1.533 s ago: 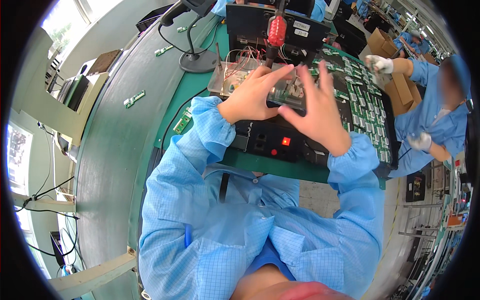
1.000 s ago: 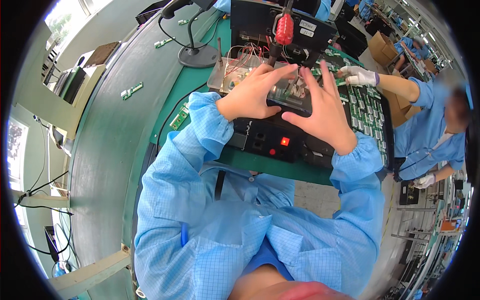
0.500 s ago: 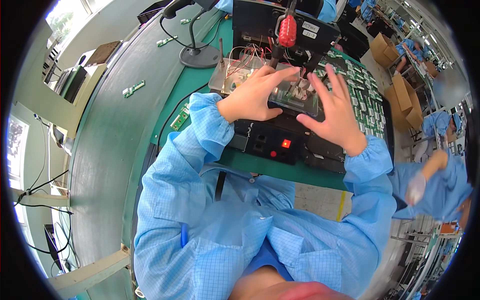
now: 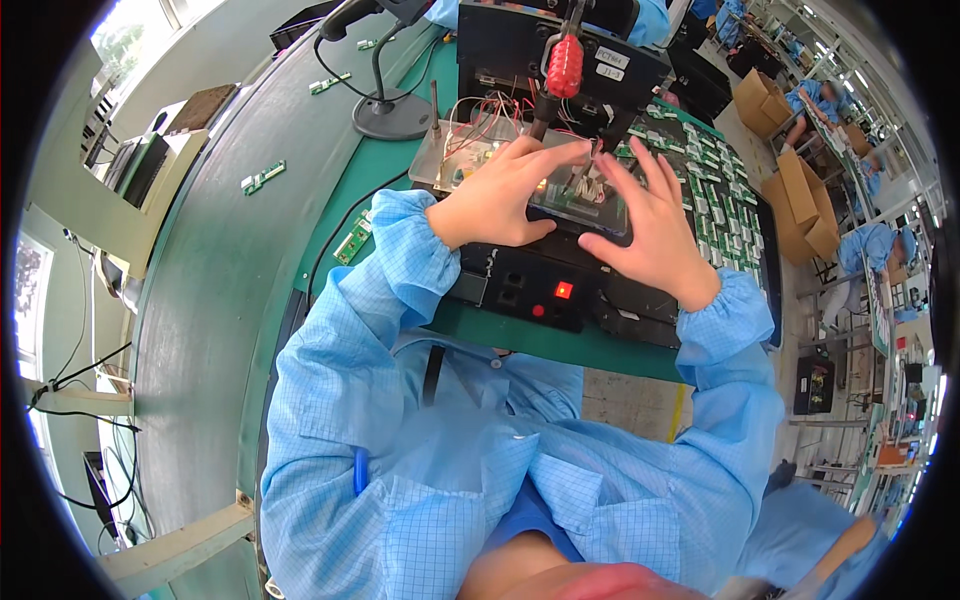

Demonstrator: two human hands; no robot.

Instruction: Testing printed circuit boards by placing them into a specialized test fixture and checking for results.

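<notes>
Both bare hands are over a test fixture with a clear plastic plate (image 4: 578, 212) and thin red and white wires (image 4: 495, 112). My left hand (image 4: 497, 203) is at the plate's left, fingers stretched and thumb apart. Facing it on the right is my right hand (image 4: 655, 232), fingers spread, thumb near the plate's front edge. The fingertips of both hands nearly meet above the plate; whether they touch it is unclear. Above rises a clamp handle with a red grip (image 4: 565, 68). A lit red switch (image 4: 564, 290) sits on the fixture's black front.
To the right, a black tray holds many small green circuit boards (image 4: 715, 200). One board (image 4: 353, 237) lies left of the fixture, another (image 4: 263, 177) on the long green belt (image 4: 215, 300). A scanner stand (image 4: 395, 115) is behind. Cardboard boxes (image 4: 800, 205) and a person's blue sleeve (image 4: 800, 540) are at right.
My right hand has come slightly closer to my left, its fingers a little lower. The co-worker at right has moved down toward the lower edge. The whole view has shifted slightly.
</notes>
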